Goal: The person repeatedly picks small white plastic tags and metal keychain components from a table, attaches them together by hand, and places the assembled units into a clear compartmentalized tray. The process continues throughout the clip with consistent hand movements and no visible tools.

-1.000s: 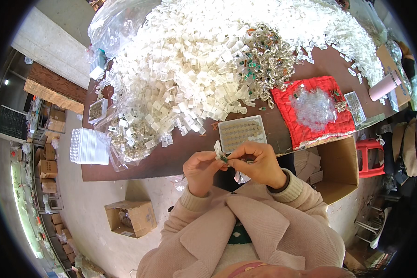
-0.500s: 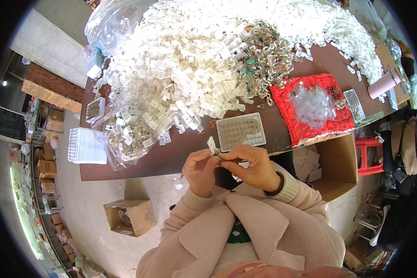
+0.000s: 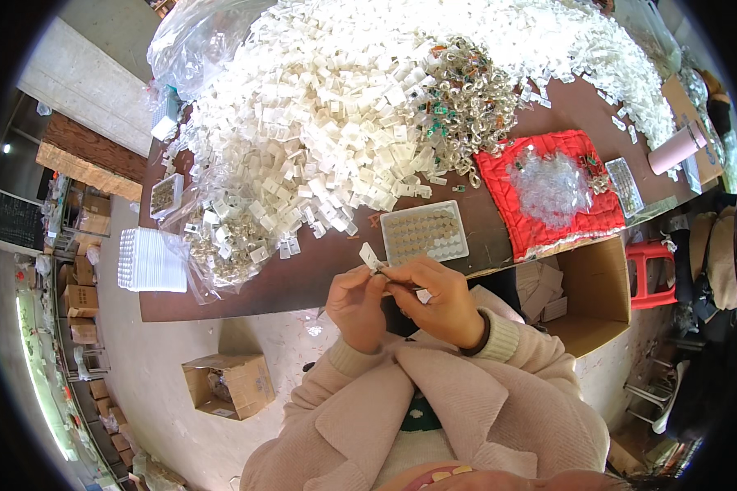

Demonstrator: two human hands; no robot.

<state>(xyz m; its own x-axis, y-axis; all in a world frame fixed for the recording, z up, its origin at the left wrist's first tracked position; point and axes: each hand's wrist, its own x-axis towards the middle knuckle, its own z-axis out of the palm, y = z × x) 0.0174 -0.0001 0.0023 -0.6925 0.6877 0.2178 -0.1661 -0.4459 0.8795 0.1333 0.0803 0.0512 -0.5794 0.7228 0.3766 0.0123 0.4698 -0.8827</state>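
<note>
In front of my chest, at the table's near edge, both hands meet fingertip to fingertip. My left hand (image 3: 358,311) pinches a small white plastic tag (image 3: 369,256) at its lower end, and the tag stands up above the fingers. My right hand (image 3: 438,303) is closed too, its thumb and forefinger pressed against the tag's base. Something small and dark shows between the fingertips, too small to name. Just beyond the hands lies a shallow white tray (image 3: 384,237) holding rows of small round pieces.
A large heap of white tags (image 3: 327,123) covers much of the brown table (image 3: 213,307). Shiny ring-like pieces (image 3: 475,98) lie beside it. Rightward are a red quilted cloth (image 3: 508,204) with clear pieces, a pink bottle (image 3: 677,149) and a cardboard box (image 3: 598,303). White trays (image 3: 151,260) stand stacked left.
The tag has tilted a little to the left, and both hands have shifted slightly. The right hand's fingers have moved closer over the tag's lower end.
</note>
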